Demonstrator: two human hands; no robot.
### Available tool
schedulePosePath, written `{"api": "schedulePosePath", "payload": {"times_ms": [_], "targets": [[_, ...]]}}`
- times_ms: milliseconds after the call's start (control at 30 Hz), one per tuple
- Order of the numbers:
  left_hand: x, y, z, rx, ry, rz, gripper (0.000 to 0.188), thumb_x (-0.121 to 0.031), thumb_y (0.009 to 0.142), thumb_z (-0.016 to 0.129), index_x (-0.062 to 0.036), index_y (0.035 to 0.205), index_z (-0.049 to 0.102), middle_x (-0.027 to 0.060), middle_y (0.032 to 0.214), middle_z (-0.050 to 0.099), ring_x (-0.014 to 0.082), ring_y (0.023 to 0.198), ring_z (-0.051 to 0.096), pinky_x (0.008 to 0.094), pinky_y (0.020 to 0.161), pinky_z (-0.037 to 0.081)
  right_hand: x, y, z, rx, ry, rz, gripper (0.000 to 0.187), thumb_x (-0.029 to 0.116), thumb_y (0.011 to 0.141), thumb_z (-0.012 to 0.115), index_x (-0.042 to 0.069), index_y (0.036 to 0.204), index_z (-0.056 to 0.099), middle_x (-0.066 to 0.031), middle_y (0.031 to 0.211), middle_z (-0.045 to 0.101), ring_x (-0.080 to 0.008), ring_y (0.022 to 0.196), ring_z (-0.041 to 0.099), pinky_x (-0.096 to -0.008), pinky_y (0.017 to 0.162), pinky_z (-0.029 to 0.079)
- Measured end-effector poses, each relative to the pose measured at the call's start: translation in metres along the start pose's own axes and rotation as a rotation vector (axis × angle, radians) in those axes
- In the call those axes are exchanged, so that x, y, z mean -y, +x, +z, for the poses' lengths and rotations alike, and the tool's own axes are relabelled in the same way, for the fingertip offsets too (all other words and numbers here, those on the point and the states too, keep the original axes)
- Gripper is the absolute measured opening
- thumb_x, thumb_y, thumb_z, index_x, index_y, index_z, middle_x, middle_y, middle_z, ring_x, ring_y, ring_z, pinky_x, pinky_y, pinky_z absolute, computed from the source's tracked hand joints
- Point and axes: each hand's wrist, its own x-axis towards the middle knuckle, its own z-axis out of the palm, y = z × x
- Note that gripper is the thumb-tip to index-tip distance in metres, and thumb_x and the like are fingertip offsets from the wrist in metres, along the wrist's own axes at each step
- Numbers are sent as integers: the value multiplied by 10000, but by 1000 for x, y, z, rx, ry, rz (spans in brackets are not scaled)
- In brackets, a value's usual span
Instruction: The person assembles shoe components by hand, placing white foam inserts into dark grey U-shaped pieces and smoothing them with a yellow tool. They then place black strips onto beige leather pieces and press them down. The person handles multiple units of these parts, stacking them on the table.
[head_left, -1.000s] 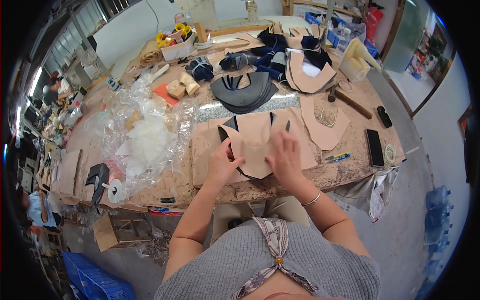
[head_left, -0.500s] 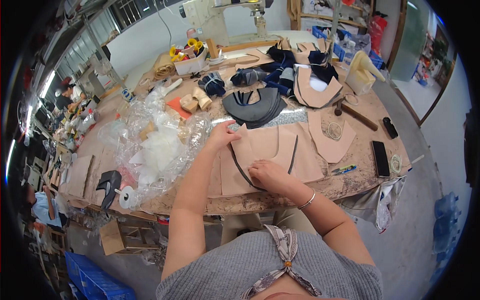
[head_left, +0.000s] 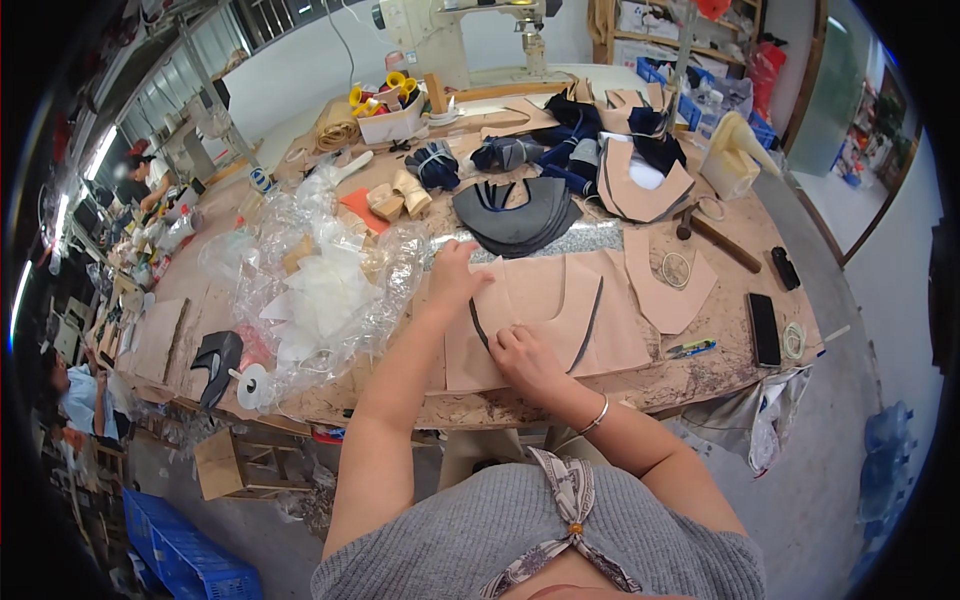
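A U-shaped tan leather-like piece (head_left: 535, 310) with black edging lies flat on a larger tan sheet (head_left: 625, 340) at the front of the table. At the tip of its left arm is my left hand (head_left: 458, 274), thumb and fingers apart, touching the piece. My right hand (head_left: 526, 362) has its fingers bent and drawn together on the lower left curve, gripping the edge; the fingertips partly hide the black edging there. Just beyond lies a stack of dark grey curved pieces (head_left: 515, 218). Another tan piece (head_left: 668, 295) with a ring on it lies to the right.
Crumpled clear plastic (head_left: 330, 290) covers the left of the table. To the right lie a hammer (head_left: 725, 243), a phone (head_left: 763, 330) and a pen (head_left: 692, 348). Dark bundles (head_left: 433, 168), a white box of yellow spools (head_left: 390, 122) and a sewing machine (head_left: 440, 40) stand farther back.
My right hand has slid slightly left and up along the curved edge, uncovering more of the lower right edging. My left hand stays at the tip. The whole view has shifted a little.
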Motion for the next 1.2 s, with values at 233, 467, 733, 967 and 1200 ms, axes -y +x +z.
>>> {"api": "schedulePosePath", "payload": {"times_ms": [233, 467, 733, 967, 1200], "targets": [[-32, -36, 34, 258, 262, 231, 830, -553, 917, 472, 41, 1456, 261, 251, 1526, 221, 377, 1429, 184, 453, 1161, 168, 13, -17, -4, -45, 54, 90, 264, 84, 764, 556, -21, 989, 648, -174, 1091, 616, -275, 1054, 591, -366, 942, 450], [-56, -61, 61, 65, 244, 289, 957, -567, 855, 547, 76, 1468, 190, 253, 1552, 154, 391, 1451, 124, 481, 1174, 104, -34, -49, -58, 84, 1022, 701, 400, 18, 823, 603, 9, 1222, 585, -166, 1323, 547, -285, 1242, 513, -391, 1038, 401], [-118, -115, 57, 252, 218, 417, 1083, -676, 735, 621, 80, 1433, 283, 264, 1527, 209, 390, 1437, 166, 487, 1169, 115, -65, -64, -36, 224, 334, 300, 647, 434, 970, 410, -3, 1442, 339, -175, 1509, 329, -311, 1413, 281, -449, 1156, 191], [-119, -118, 49, 180, 231, 473, 1075, -694, 727, 622, 47, 1438, 302, 246, 1497, 282, 372, 1419, 222, 448, 1166, 156, -153, 0, 8, 336, 41, 384, 649, 473, 976, 337, 34, 1455, 332, -123, 1551, 272, -299, 1439, 226, -528, 1153, 136], [-118, -136, 56, 401, 209, 359, 960, -621, 801, 601, 30, 1437, 294, 219, 1512, 256, 349, 1417, 228, 451, 1159, 174, -59, 66, -8, 858, 383, 24, 835, 588, 914, 426, -35, 1449, 276, -240, 1537, 223, -358, 1437, 202, -529, 1148, 166]]}}
